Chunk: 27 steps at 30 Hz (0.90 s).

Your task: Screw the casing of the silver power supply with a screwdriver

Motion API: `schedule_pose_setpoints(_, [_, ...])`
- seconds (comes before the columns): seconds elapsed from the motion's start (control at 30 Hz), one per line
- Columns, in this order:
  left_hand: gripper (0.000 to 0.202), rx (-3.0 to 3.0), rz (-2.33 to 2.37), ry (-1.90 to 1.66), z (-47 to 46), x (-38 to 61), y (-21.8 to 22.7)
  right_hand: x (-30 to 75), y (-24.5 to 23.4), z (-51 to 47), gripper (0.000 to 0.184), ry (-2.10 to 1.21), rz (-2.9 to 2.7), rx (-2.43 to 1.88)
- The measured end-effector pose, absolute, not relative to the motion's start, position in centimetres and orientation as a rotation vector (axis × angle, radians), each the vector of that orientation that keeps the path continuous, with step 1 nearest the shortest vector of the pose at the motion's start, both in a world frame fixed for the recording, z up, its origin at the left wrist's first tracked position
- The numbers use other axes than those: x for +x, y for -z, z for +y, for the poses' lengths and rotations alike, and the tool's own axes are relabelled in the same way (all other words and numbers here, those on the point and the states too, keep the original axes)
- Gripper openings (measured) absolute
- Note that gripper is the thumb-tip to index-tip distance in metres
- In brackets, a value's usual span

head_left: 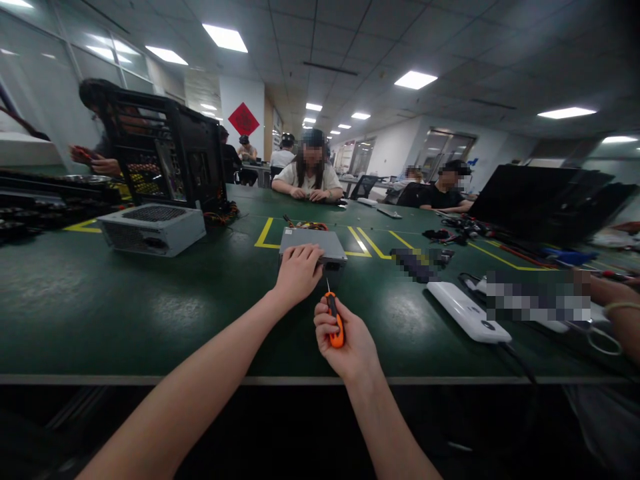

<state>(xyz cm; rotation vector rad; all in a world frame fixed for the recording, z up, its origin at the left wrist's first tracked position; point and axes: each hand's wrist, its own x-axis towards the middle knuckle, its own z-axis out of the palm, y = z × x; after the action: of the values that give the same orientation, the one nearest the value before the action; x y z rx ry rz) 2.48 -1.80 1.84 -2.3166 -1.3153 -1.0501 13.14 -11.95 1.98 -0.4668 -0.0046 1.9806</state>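
A grey computer power supply [326, 244] sits on the green table, with its cables bunched behind it. My left hand [299, 272] lies over its front left part, fingers closed on the top and thumb by the near edge. The socket on its near face shows just right of that hand. An orange and black screwdriver [335, 321] is wrapped in the fingers of my right hand [350, 340]. Its thin shaft points up and away, toward the near face of the power supply. I cannot tell whether the tip touches it.
Another power supply [155, 229] stands at left before an open black computer case [170, 147]. To the right lie a white device [467, 311] with a cable, loose cables [455, 230] and dark panels. Yellow tape marks the green table [220, 300]. A co-worker's arm [623, 303] enters at right; people sit opposite.
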Motion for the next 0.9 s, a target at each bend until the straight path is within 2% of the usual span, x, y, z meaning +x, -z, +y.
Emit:
schedule_pose_setpoints(0.27, [0.028,-2.333,-1.326,1.022,-2.0,2.4,-2.0,13.5,-1.8,-11.8,0.016,-1.976,0.047,-0.461])
schedule_pose_setpoints(0.47, [0.027,-2.346,-1.332,1.027,-2.1,2.2,-2.1,13.4,-1.7,-11.9,0.021,-2.014,-0.053,-0.494])
schedule_pose_setpoints(0.63, [0.027,-2.332,-1.343,1.015,-2.6,1.7,-2.1,12.9,-1.6,-12.2,0.016,-1.951,-0.046,-0.512])
schedule_pose_setpoints(0.9, [0.027,-2.309,-1.342,1.043,-2.8,1.4,-1.8,12.1,-1.2,-12.4,0.024,-1.961,-0.114,-0.454])
